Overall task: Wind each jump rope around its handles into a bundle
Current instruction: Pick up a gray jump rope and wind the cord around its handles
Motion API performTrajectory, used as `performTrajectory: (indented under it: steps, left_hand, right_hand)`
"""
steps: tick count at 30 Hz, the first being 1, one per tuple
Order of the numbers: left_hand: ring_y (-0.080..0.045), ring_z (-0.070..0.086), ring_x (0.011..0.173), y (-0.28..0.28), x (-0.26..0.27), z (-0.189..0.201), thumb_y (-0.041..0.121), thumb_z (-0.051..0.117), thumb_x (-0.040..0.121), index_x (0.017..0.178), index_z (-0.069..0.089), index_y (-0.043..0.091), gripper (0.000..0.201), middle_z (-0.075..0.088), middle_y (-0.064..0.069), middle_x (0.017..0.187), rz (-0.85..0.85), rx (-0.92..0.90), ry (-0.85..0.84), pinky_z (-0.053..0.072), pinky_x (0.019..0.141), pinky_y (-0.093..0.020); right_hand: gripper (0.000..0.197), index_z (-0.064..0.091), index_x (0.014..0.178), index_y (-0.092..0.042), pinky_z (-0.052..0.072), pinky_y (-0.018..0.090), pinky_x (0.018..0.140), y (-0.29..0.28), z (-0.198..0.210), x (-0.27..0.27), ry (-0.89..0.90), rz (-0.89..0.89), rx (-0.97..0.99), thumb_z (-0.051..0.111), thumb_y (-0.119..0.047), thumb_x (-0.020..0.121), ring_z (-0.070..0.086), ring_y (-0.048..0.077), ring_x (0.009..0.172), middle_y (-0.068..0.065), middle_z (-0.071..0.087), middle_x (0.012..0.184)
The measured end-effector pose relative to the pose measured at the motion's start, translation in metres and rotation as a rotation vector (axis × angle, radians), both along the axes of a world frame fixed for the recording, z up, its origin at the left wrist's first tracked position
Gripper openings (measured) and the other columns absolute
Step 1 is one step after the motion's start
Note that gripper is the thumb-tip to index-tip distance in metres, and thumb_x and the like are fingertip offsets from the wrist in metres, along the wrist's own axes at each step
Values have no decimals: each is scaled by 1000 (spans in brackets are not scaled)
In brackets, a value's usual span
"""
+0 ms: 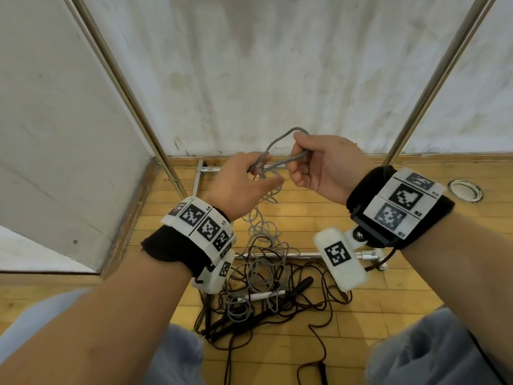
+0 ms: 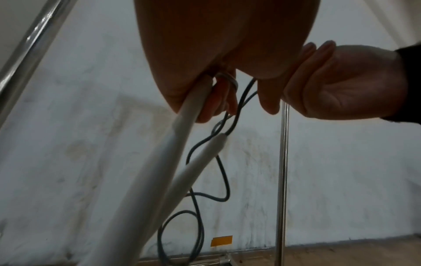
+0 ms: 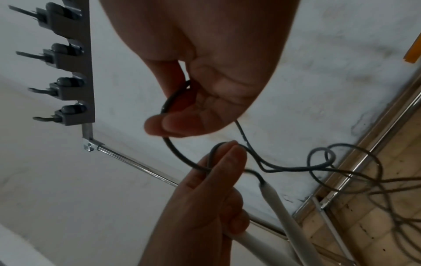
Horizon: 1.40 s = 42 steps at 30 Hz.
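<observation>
My left hand (image 1: 263,173) grips one white handle (image 2: 193,106) of the grey jump rope (image 1: 277,140) and holds the rope against its fingers. The second white handle (image 2: 202,158) hangs just below on its cord. My right hand (image 1: 298,159) pinches a raised loop of the same rope between thumb and fingers. In the right wrist view the right hand (image 3: 173,124) holds the loop (image 3: 175,154) above the left hand (image 3: 227,156). The rest of the grey rope trails down in curls to the floor pile (image 1: 258,245).
On the wooden floor below lies a tangle of black ropes (image 1: 311,276) with black handles (image 1: 244,320) and a white handle (image 1: 261,296). Chrome rack bars (image 1: 277,256) and slanted poles (image 1: 125,87) frame the spot. A hook rail (image 3: 75,72) stands on the rack. Floor socket (image 1: 466,190) at right.
</observation>
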<state>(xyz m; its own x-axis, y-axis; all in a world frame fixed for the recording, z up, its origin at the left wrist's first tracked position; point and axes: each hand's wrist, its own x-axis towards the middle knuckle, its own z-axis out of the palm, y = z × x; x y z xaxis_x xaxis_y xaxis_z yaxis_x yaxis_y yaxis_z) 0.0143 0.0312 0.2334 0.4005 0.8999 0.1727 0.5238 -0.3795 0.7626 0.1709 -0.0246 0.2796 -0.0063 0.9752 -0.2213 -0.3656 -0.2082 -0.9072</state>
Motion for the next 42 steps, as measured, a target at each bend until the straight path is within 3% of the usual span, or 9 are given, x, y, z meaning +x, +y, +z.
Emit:
performTrajectory:
  steps: [6,11,15,22,26,29,34,38,42]
  left_hand:
    - [-4,43,56,-3,0,1,26,70,85,68,65,27,18,47,7,62,-34,-7,9,34,57,-25]
    - [-13,46,55,-7,0,-2,37,58,93,81,70,11,31,50,1,61,-219,-201,263,37,59,-28]
    - [-14,42,56,-7,2,3,36,53,95,73,67,20,31,45,2,60,-175,-272,180,36,61,-30]
    - [-14,42,63,-1,-1,11,10,48,98,77,60,13,24,48,1,67,-47,-470,-233,33,58,-24]
    - [-10,58,61,-1,-3,13,8,47,98,76,58,15,26,47,1,62,-54,-491,-239,40,60,-22]
    - [-10,57,54,-5,-3,12,11,48,98,77,59,14,24,46,0,62,-102,-470,-141,40,63,-27]
    - [-12,37,50,-12,-2,20,-3,48,92,85,59,-2,13,39,-3,57,-236,-517,-167,32,53,-23]
    - [-9,42,49,-11,-8,25,-1,49,91,84,59,-2,12,44,0,54,-270,-460,-95,35,52,-18]
    - [-4,56,65,-7,-16,20,10,61,86,75,67,9,12,65,5,65,-254,-298,108,42,68,-25]
  right_hand:
    - [40,51,63,-12,43,18,41,1,2,0,114,-11,15,39,-26,99,52,14,42,5,57,51]
    - [35,51,72,-10,49,20,47,7,4,11,254,-218,57,39,-28,100,59,14,48,5,61,57]
    - [29,55,89,-7,55,24,60,6,2,19,265,-319,44,47,-34,96,66,19,65,7,66,72]
    - [27,57,91,-9,48,25,52,5,-18,4,-371,-248,-208,59,-36,90,59,17,59,7,59,78]
    - [68,31,140,-11,45,38,95,11,-23,11,-734,-436,-158,56,-46,88,51,23,115,9,43,135]
    - [63,31,144,-17,27,26,106,5,-26,4,-965,-273,55,58,-31,89,34,17,134,1,34,148]
    - [35,62,114,-14,44,37,90,1,-35,-14,-1027,211,144,64,-8,79,58,17,102,8,65,113]
    - [17,69,80,-11,48,37,73,1,-31,-8,-968,191,141,57,-17,90,57,8,58,-4,64,57]
    - [21,65,67,-20,48,37,68,7,-22,-2,-807,-76,148,62,-13,86,49,4,43,-12,50,47]
